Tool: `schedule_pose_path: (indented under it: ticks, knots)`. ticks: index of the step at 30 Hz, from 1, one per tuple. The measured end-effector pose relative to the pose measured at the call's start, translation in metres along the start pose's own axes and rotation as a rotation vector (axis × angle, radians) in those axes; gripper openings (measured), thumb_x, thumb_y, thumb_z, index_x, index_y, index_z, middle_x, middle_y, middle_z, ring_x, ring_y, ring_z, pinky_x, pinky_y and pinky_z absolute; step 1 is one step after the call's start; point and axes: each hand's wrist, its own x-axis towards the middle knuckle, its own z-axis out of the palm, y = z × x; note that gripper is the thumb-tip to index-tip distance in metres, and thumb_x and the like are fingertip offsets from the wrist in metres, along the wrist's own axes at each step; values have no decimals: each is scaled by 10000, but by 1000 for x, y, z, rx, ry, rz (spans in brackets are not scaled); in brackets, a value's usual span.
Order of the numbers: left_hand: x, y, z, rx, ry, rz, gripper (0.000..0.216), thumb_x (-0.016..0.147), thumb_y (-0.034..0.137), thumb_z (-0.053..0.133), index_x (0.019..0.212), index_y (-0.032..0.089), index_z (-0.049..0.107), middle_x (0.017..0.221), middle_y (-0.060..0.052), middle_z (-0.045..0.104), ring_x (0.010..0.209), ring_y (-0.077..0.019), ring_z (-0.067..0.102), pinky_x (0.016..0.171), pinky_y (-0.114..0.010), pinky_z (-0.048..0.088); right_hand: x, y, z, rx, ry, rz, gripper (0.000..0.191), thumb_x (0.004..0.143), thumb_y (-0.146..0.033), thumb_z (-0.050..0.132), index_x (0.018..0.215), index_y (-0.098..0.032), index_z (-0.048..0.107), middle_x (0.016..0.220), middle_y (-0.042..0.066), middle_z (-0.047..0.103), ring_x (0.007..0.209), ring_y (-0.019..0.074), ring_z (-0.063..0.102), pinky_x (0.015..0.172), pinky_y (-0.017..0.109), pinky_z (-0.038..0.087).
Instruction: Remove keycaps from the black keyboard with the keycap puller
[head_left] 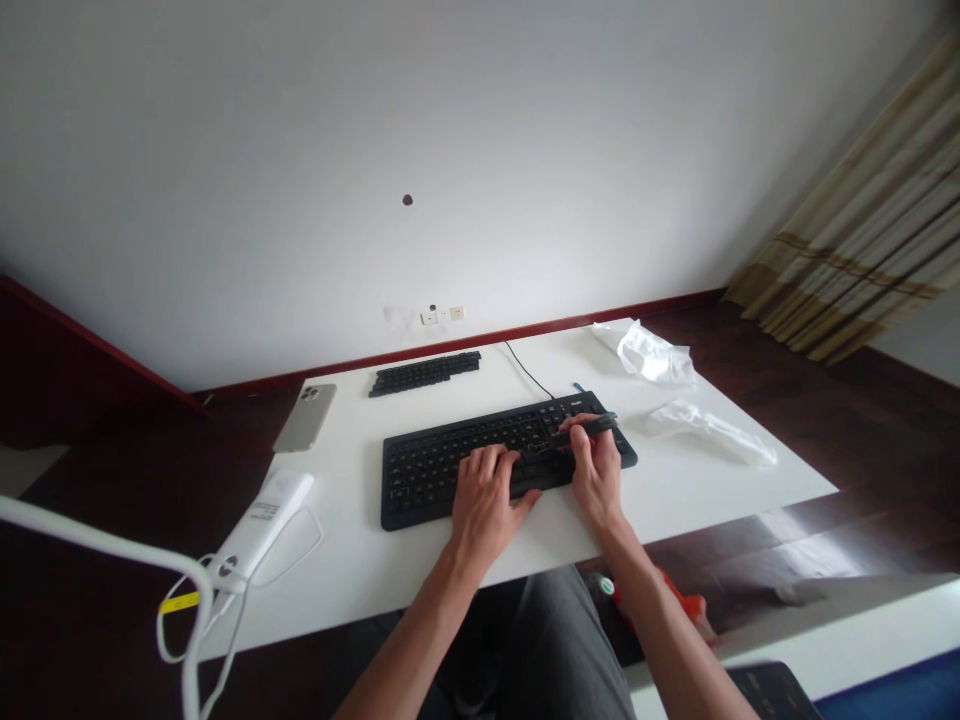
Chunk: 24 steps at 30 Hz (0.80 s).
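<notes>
A black keyboard (442, 462) lies on the white table, and many of its key places appear bare of caps. My left hand (484, 500) rests on its middle and front edge, fingers bent over the keys and thumb stretched apart, holding nothing I can see. Above the right part of the keyboard, my right hand (598, 475) is closed around a slim black tool (592, 427). The tool's thin end points left, down toward the keys; its exact kind is not clear. Behind the keyboard, black keycaps (424, 374) lie together in rows.
A phone (305, 418) lies face down at the left on the table (345, 560). Nearby is a white power strip (262, 525) with a looped cable. Crumpled clear plastic bags (652, 355) lie at the right. A white bent stand (112, 540) crosses the lower left.
</notes>
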Motion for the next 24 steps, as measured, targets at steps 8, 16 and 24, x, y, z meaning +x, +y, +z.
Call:
schedule_pose_path:
  ticks: [8,16,24]
  knots:
    - [1,0,1,21,-20,0,528,867,404,830,1289,224,570,1269,-96,638,1189,-310,591,1009,-490,487,-1,-1,0,-21,-86,4,295,1039,-484,544,1074,-201,618,1019,77,687,791,199,663,751,344,557]
    - [1,1,0,45,-22,8,549,849,393,849,1271,207,550,1259,-88,633,1183,-301,588,1004,-478,488,-1,-4,-2,-73,-183,-81,281,1062,-449,506,1049,-206,646,989,71,705,813,207,646,758,328,526]
    - [0,2,0,35,-5,6,534,843,384,854,1254,214,560,1228,-82,640,1161,-299,592,999,-477,483,-3,-4,4,-264,-406,-38,336,1043,-475,532,1028,-184,700,922,74,763,730,209,695,718,311,514]
